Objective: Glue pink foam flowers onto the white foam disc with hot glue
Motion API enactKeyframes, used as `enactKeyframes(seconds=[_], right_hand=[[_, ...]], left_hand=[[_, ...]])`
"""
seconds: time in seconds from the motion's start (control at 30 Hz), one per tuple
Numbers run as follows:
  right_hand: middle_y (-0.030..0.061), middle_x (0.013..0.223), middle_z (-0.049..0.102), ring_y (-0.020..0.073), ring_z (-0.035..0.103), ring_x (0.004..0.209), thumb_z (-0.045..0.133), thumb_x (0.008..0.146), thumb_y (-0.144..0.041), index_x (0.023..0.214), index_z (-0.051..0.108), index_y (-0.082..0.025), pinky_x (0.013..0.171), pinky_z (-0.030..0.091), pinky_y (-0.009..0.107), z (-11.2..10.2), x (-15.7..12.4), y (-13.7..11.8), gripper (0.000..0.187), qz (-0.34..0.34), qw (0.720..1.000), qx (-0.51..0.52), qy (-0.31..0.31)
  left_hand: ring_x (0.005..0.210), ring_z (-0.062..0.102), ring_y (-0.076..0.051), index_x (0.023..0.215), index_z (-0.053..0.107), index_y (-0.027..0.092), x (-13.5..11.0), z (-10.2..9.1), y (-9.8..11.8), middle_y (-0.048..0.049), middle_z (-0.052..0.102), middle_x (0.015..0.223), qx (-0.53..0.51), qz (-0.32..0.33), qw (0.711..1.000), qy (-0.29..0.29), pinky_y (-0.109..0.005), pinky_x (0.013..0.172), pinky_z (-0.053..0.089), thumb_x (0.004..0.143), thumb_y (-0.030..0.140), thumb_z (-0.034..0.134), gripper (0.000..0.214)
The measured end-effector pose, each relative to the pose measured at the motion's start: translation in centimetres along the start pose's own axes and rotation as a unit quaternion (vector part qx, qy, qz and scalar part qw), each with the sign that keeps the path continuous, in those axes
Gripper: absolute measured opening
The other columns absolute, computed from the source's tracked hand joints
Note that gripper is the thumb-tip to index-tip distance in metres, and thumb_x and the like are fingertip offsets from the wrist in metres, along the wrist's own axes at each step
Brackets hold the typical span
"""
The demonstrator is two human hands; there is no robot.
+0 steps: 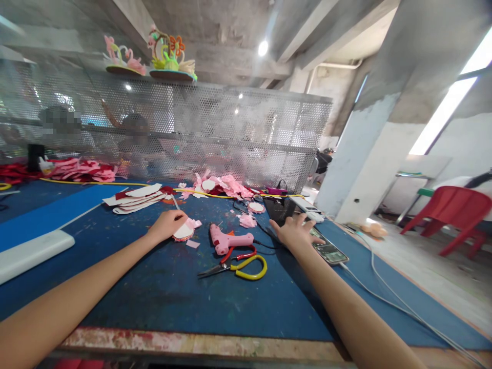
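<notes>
My left hand [167,224] is closed on a thin stick that points up and away, and it rests on a round pink and white foam piece [183,232] on the blue table [161,287]. My right hand [294,230] lies open with fingers spread, touching a smartphone [329,251] on the table's right side. Between the hands lie a pink glue gun [227,241] and scissors with red and yellow handles [238,264].
Pink foam scraps [226,185] and white cut shapes [134,197] lie further back. A black basket [282,207] stands behind my right hand. A perforated metal screen [215,133] closes the back, with people behind it. White cables [388,297] run along the right edge. A red chair [451,212] stands at right.
</notes>
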State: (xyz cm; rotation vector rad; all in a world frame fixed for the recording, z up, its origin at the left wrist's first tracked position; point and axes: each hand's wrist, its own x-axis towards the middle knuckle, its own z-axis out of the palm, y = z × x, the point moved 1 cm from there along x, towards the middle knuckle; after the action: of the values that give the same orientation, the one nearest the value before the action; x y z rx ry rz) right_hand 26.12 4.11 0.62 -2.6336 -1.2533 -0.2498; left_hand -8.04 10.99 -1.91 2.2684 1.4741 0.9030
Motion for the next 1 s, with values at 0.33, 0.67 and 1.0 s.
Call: enactKeyframes(seconds=[0.33,0.67,1.0], right_hand=[[0.0182,0.146,0.015,0.0426,0.008,0.130,0.028,0.083,-0.060,0.126,0.049,-0.014,0.088,0.018,0.074,-0.32,-0.25,-0.21,0.066,-0.003,1.000,-0.002,-0.010],[0.0170,0.146,0.016,0.0415,0.010,0.130,0.031,0.083,-0.061,0.126,0.048,-0.015,0.089,0.019,0.073,-0.02,-0.22,-0.15,0.065,0.002,1.000,0.005,0.002],[0.0172,0.145,0.018,0.0406,0.012,0.130,0.032,0.083,-0.060,0.126,0.047,-0.015,0.091,0.019,0.071,-0.26,-0.33,-0.19,0.064,0.007,1.000,0.015,0.004]], left_hand=[[0.068,0.060,-0.020,0.074,0.066,0.017,0.03,0.06,-0.03,-0.0046,0.069,0.077,-0.002,0.000,1.000,0.002,-0.024,0.056,0.038,0.073,0.040,0.040,0.035],[0.065,0.059,-0.019,0.074,0.067,0.017,-0.06,-0.04,0.14,-0.0045,0.069,0.076,-0.004,-0.004,1.000,0.001,-0.024,0.056,0.038,0.073,0.039,0.040,0.035],[0.067,0.060,-0.019,0.075,0.066,0.017,-0.01,0.11,-0.09,-0.0046,0.069,0.077,-0.009,-0.006,1.000,-0.005,-0.024,0.055,0.038,0.074,0.040,0.040,0.035]])
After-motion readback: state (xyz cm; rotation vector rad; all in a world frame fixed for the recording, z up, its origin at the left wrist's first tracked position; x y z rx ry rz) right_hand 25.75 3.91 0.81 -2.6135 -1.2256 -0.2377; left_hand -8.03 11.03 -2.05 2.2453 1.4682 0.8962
